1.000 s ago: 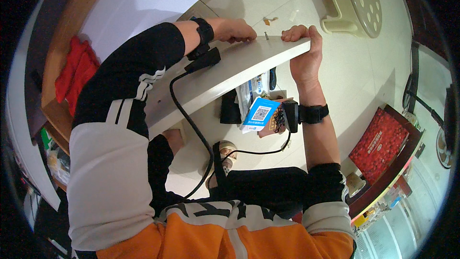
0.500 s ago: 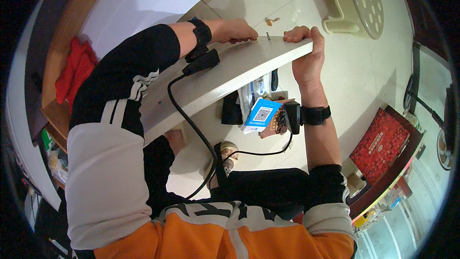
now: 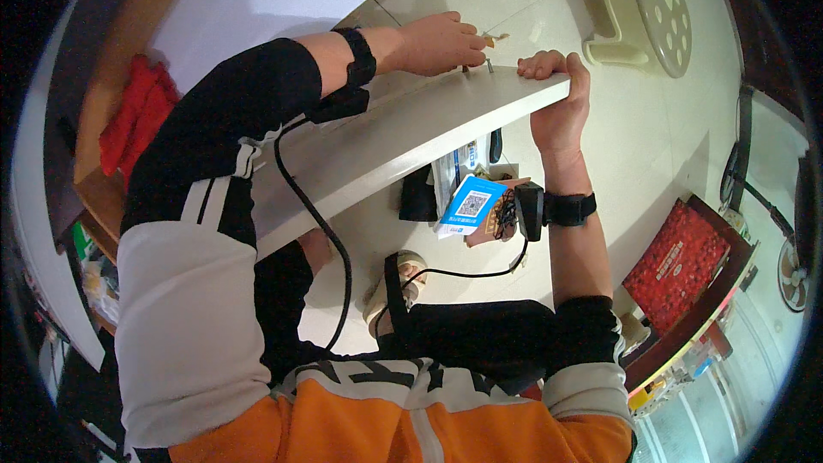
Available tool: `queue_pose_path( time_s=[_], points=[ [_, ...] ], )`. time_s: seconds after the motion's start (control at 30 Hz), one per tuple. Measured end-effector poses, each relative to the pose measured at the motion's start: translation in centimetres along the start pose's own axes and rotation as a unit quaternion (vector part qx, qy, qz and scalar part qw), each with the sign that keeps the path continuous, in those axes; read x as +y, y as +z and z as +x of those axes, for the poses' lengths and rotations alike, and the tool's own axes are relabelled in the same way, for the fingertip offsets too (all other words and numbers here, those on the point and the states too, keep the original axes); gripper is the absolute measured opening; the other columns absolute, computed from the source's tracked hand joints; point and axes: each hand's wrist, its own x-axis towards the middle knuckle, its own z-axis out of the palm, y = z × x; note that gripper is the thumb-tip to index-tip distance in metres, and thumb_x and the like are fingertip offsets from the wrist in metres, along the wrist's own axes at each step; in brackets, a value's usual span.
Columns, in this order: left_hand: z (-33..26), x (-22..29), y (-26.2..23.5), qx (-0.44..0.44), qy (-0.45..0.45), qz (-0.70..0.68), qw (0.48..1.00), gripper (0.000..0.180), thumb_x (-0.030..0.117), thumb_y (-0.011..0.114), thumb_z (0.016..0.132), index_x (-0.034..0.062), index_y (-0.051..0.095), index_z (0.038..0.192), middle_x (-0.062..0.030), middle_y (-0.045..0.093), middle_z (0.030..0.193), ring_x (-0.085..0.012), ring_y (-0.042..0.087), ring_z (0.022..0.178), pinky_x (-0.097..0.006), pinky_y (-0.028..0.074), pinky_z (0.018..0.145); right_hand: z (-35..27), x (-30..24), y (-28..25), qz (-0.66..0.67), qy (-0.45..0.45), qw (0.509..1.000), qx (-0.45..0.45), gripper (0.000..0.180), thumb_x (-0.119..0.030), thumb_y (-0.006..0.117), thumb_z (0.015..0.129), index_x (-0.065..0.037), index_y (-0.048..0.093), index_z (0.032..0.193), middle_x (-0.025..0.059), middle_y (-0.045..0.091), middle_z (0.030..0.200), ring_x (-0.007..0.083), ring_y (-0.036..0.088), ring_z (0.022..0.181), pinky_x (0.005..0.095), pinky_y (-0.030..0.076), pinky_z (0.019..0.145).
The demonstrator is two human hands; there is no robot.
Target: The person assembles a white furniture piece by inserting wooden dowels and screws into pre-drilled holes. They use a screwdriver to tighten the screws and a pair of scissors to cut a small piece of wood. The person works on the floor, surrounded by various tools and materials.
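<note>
A long white board (image 3: 386,141) slants across in front of me, its right end raised. My right hand (image 3: 561,94) grips that end, with the fingers over the upper face and the thumb at the corner. My left hand (image 3: 439,45) is above the board's far edge, fingers bent and slightly apart, with nothing visible held. Just under its fingertips is a small brownish peg-like piece (image 3: 465,69), partly hidden. Beside it a thin metal pin (image 3: 490,65) stands up from the board, between my two hands. Each wrist wears a black strap with a cabled device.
A cream stool (image 3: 643,21) lies on its side at the far right. Below the board are a blue-and-white card (image 3: 471,204) and packets on the tiled floor. A red box (image 3: 677,253) stands at right, a red cloth (image 3: 137,116) at left. Black cables (image 3: 343,266) hang near my legs.
My left hand has gone from a pinch at the board's edge to loosened fingers, lifted slightly, and the brownish piece now shows below them. The board and right hand have shifted slightly right.
</note>
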Motion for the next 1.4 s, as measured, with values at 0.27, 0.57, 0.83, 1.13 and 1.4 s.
queue_pose_path(
  time_s=[0.27, 0.57, 0.83, 1.13, 1.4],
  points=[
    [0.9, -0.9, 0.6, 0.007, 0.096, 0.028, 0.995, 0.010, 0.018, 0.059, 0.083, 0.0137, 0.060, 0.092, 0.0011, 0.057, 0.091, -0.0176, 0.055, 0.095, -0.035, 0.044, 0.082, 0.1, -0.2, 0.2, -0.009, 0.006, 1.000, 0.006, 0.043, -0.038, 0.035, 0.098, -0.008, 0.051, 0.073, 0.0078, 0.055, 0.073, 0.0196, 0.053, 0.078, 0.0354, 0.040, 0.083],
    [0.4, -0.5, 0.5, -0.009, 0.073, -0.040, 0.997, 0.010, 0.017, 0.062, 0.082, 0.0103, 0.059, 0.089, -0.0034, 0.057, 0.091, -0.0221, 0.056, 0.093, -0.037, 0.046, 0.078, 0.0, -0.2, 0.3, -0.008, 0.006, 1.000, 0.009, 0.044, -0.039, 0.036, 0.098, -0.007, 0.051, 0.073, 0.0078, 0.055, 0.072, 0.0201, 0.053, 0.078, 0.0352, 0.041, 0.081],
    [0.5, -0.3, 1.1, -0.031, 0.025, -0.061, 0.997, 0.014, 0.013, 0.061, 0.081, 0.0035, 0.057, 0.092, -0.0106, 0.057, 0.091, -0.0283, 0.058, 0.091, -0.040, 0.048, 0.081, 0.1, -0.2, 0.1, -0.024, -0.001, 1.000, -0.002, 0.045, -0.039, 0.033, 0.098, -0.007, 0.052, 0.073, 0.0085, 0.056, 0.072, 0.0205, 0.053, 0.079, 0.0351, 0.041, 0.082],
    [0.4, -0.2, 1.4, -0.044, -0.035, -0.126, 0.990, 0.013, 0.012, 0.059, 0.083, 0.0015, 0.056, 0.089, -0.0153, 0.058, 0.088, -0.0344, 0.058, 0.090, -0.044, 0.047, 0.078, -0.1, -0.2, 0.1, -0.034, -0.004, 0.999, 0.000, 0.046, -0.039, 0.031, 0.099, -0.007, 0.053, 0.074, 0.0084, 0.057, 0.075, 0.0204, 0.054, 0.079, 0.0350, 0.041, 0.084],
    [0.0, 0.2, 1.6, -0.031, -0.117, -0.208, 0.971, 0.010, 0.012, 0.057, 0.084, 0.0028, 0.052, 0.084, -0.0164, 0.056, 0.082, -0.0379, 0.056, 0.082, -0.048, 0.043, 0.071, -0.1, -0.2, 0.1, -0.022, -0.001, 1.000, 0.003, 0.047, -0.039, 0.031, 0.099, -0.007, 0.054, 0.073, 0.0082, 0.057, 0.074, 0.0206, 0.054, 0.080, 0.0356, 0.041, 0.084]
  ],
)
